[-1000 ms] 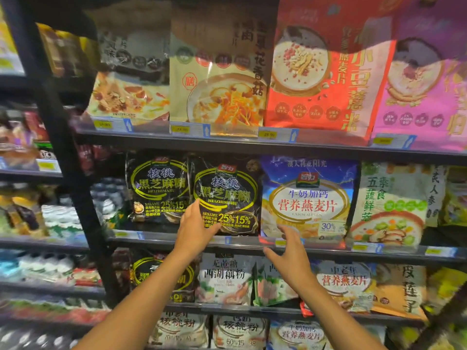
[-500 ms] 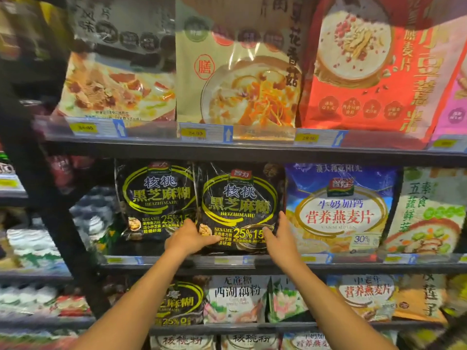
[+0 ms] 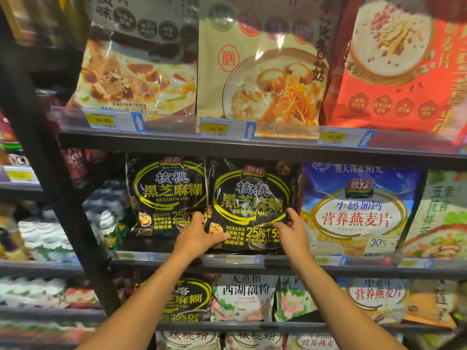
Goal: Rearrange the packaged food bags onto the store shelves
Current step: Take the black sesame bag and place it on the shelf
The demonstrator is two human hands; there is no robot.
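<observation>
A black sesame-paste bag (image 3: 250, 198) with yellow lettering stands upright on the middle shelf (image 3: 252, 260). My left hand (image 3: 199, 236) grips its lower left edge, thumb across the front and fingers behind. My right hand (image 3: 290, 229) holds its lower right edge, fingers curled round the side. A second, identical black bag (image 3: 166, 193) stands just to its left, partly overlapped. A blue oat-flake bag (image 3: 358, 210) stands directly to its right.
Large cream (image 3: 260, 72), red (image 3: 396, 66) and grey (image 3: 141, 66) bags fill the shelf above, behind yellow price tags. More bags line the lower shelves (image 3: 242, 296). A black upright post (image 3: 50, 160) borders the left side, with bottled goods beyond it.
Both hands have closed in on the front black bag and now grip its lower edges. The view has moved nearer to the shelf.
</observation>
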